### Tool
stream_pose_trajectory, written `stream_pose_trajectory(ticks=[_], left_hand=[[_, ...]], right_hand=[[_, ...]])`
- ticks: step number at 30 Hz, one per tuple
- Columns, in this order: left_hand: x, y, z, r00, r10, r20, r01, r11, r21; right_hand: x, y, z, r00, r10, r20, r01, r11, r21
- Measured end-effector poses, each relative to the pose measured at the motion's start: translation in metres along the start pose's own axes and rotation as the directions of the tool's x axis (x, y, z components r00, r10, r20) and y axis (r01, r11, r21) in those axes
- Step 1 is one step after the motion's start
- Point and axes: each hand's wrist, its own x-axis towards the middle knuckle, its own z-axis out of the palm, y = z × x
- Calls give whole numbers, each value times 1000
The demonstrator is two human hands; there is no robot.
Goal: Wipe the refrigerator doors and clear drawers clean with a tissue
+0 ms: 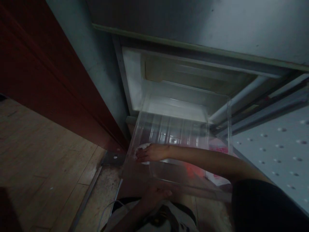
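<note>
A clear plastic drawer [178,184] with a ribbed base sits in front of an opened fridge compartment [178,106]. My right hand [153,152] reaches into the drawer from the right, with its fingers closed on a crumpled white cloth [144,146]. That cloth is against the drawer's left inner side. Low in the view, my left hand [158,194] is at the drawer's near wall, its fingers curled at the plastic and partly hidden in the dim light.
On the right, a fridge door [277,154] with a dimpled inner face stands open. Above is a grey upper panel [193,22]. A dark red door frame [72,87] is at left, beside a wood-look floor [48,161]. Red-and-white plastic packaging [218,178] shows near my right forearm.
</note>
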Motion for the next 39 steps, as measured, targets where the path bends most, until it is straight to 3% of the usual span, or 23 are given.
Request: stream_pose_trajectory(ticks=[4,14,27,31,34,39], left_hand=[[0,4,0,996,56,62,-54,998,-38],[-1,6,0,998,17,65,-11,996,-90],[-1,10,3,998,7,55,0,992,-126],[1,5,3,996,42,79,-31,990,-141],[2,-2,2,999,21,39,-18,996,-85],[2,-7,3,998,5,68,4,993,-121]], right_hand=[[-3,-2,-2,999,33,6,-33,999,39],[-5,7,11,983,-111,-144,98,990,-97],[11,4,10,998,-41,-39,49,978,204],[10,5,11,997,-48,-58,62,963,261],[9,4,9,996,-50,-68,68,955,288],[3,1,1,998,-51,-47,64,939,337]])
